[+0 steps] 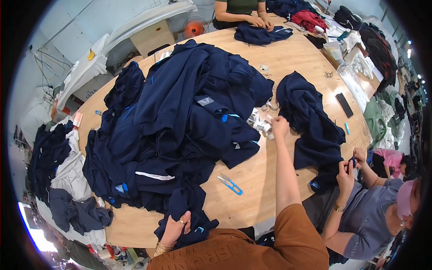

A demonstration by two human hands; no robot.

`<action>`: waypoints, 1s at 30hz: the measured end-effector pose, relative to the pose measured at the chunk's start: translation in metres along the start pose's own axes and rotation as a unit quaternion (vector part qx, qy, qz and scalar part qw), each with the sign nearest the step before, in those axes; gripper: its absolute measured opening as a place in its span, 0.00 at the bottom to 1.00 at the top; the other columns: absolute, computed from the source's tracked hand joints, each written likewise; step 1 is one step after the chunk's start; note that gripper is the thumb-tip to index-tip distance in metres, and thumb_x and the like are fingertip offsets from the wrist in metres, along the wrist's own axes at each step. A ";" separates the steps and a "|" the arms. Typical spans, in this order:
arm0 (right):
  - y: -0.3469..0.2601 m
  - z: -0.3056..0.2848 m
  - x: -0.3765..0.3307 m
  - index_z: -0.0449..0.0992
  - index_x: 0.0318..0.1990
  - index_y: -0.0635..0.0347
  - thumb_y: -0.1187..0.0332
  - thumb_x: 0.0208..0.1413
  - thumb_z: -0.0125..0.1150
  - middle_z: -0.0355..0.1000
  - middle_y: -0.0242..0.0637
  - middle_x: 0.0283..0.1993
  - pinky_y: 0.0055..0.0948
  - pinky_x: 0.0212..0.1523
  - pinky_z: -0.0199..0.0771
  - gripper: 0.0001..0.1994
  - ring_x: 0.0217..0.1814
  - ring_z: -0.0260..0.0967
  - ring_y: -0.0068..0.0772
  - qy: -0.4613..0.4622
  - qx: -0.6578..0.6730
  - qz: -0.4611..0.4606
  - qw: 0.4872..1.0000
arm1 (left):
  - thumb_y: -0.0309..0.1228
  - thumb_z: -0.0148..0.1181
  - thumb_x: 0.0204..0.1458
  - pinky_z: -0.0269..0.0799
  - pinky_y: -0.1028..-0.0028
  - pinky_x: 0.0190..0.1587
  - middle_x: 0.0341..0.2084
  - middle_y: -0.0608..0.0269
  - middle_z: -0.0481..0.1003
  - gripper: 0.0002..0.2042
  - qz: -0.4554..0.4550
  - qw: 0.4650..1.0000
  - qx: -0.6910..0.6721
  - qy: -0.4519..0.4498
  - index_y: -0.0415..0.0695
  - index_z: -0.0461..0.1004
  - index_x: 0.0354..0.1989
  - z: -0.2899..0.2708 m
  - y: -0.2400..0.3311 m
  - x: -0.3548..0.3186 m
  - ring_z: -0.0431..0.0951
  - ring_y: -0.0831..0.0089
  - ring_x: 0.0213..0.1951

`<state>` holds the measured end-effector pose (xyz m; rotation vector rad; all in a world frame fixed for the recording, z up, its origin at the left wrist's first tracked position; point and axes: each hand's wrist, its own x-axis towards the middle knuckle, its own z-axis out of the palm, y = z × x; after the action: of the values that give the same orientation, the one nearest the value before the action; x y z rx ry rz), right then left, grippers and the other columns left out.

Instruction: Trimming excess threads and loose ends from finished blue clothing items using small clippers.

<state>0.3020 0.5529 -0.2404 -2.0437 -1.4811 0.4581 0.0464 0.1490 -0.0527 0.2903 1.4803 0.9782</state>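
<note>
My left hand (177, 228) is closed on a navy garment (182, 202) at the table's near edge. My right arm reaches forward over the table. At its end, my right hand (280, 128) has its fingers drawn together beside a small heap of white strips (258, 122); what they pinch, if anything, is hidden. A large pile of navy garments (180, 103) with blue and white trims fills the table's left and middle. Right of my hand lies another navy garment (306, 108). Thread snips (231, 184) with blue handles rest between the pile and my right forearm.
At right, a co-worker (364, 216) handles navy cloth; another person's hands (262, 21) work on a navy piece across the table (252, 198). A dark phone (344, 105) and a blue tool (347, 128) lie near the right edge. Garments crowd the far right and left sides.
</note>
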 end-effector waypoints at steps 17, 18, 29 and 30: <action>-0.129 -0.160 -0.052 0.73 0.35 0.61 0.74 0.52 0.54 0.70 0.39 0.45 0.23 0.50 0.59 0.04 0.49 0.64 0.26 -0.254 0.676 -0.118 0.681 | 0.34 0.50 0.56 0.56 0.82 0.17 0.11 0.70 0.63 0.13 0.064 0.997 0.015 -0.036 0.42 0.65 0.20 -0.002 -0.006 -0.013 0.62 0.82 0.13; -0.130 -0.162 -0.056 0.73 0.35 0.61 0.74 0.52 0.53 0.71 0.38 0.43 0.22 0.50 0.60 0.04 0.48 0.65 0.25 -0.293 0.630 -0.112 0.711 | 0.34 0.50 0.56 0.57 0.82 0.17 0.11 0.70 0.63 0.13 0.072 0.997 0.003 -0.027 0.42 0.65 0.20 -0.002 -0.005 -0.015 0.62 0.82 0.13; -0.119 -0.160 -0.160 0.65 0.41 0.60 0.69 0.58 0.47 0.71 0.39 0.25 0.28 0.39 0.71 0.07 0.32 0.72 0.31 -0.351 0.643 -0.015 0.681 | 0.34 0.51 0.56 0.57 0.82 0.16 0.10 0.70 0.62 0.14 0.143 0.988 -0.064 -0.019 0.42 0.65 0.20 -0.021 -0.019 -0.045 0.62 0.82 0.13; -0.121 -0.163 -0.174 0.65 0.39 0.58 0.68 0.58 0.47 0.70 0.38 0.24 0.28 0.40 0.71 0.06 0.28 0.71 0.31 -0.354 0.636 -0.017 0.685 | 0.34 0.51 0.56 0.57 0.82 0.16 0.10 0.70 0.62 0.14 0.143 0.987 -0.068 -0.016 0.42 0.65 0.20 -0.021 -0.018 -0.046 0.62 0.82 0.13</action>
<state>0.2488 0.3766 -0.0470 -0.6630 -0.9349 1.7876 0.0424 0.0978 -0.0367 0.4254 1.3590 1.2929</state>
